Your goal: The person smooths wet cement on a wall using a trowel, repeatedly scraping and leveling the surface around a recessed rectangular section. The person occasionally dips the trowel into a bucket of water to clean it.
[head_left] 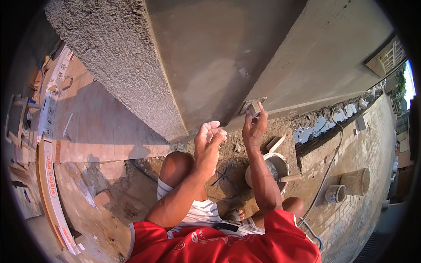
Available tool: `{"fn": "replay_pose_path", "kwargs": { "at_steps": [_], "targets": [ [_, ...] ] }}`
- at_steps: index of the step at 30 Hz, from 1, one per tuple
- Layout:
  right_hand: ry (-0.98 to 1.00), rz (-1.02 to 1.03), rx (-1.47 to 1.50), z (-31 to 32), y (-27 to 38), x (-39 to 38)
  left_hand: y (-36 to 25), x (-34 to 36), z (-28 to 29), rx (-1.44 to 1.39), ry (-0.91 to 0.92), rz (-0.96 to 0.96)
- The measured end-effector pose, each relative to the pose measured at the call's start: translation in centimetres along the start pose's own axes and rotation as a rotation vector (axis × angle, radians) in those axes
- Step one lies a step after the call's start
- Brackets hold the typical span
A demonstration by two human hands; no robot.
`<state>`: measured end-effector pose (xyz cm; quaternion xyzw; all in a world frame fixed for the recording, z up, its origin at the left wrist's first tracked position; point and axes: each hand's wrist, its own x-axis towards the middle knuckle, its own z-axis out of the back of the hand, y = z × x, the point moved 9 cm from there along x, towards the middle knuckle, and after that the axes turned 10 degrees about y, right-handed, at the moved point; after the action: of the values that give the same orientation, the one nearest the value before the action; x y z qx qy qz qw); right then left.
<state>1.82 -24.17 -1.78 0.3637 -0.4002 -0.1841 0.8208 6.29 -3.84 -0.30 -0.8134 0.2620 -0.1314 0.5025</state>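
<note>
A small plastering float (252, 107), with a flat grey plate and a blocky handle, rests against the smooth grey wall (307, 74) beside its lower corner edge. My right hand (255, 128) grips its handle between thumb and fingers. Left of it, my left hand (208, 142) is raised near the foot of the recessed wall face (201, 65). Its fingers curl loosely, whitened at the tips, with a gap to the thumb and nothing visible in them. Below my right forearm stands a bucket (282, 164), partly covered by the arm, with a wooden handle (290, 178) across its rim.
Rough plaster (114, 52) covers the wall at left. Two more buckets, a small one (335, 193) and a larger one (357, 182), stand on the paving at right. A hose (326, 168) runs past them. A watery trench (322, 129) follows the wall. Long boxes (52, 188) lie at left.
</note>
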Motion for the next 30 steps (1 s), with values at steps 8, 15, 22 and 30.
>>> {"fn": "replay_pose_path", "kwargs": {
  "at_steps": [8, 15, 22, 30],
  "targets": [
    [-0.082, 0.011, 0.189, 4.7, 3.2, 2.9, -0.2, -0.2, 1.4, 0.048, -0.004, -0.018],
    [-0.059, 0.062, 0.059, 3.4, 5.3, 4.2, 0.5, -0.1, 1.1, 0.093, -0.017, 0.034],
    [-0.061, -0.331, 0.170, -6.0, -13.3, -12.5, -0.2, -0.1, -0.3, 0.206, 0.019, -0.051],
    [-0.241, -0.368, 0.686, 8.2, -8.5, -1.5, -13.1, -4.7, -3.2, 0.863, 0.112, -0.695]
  ]
}}
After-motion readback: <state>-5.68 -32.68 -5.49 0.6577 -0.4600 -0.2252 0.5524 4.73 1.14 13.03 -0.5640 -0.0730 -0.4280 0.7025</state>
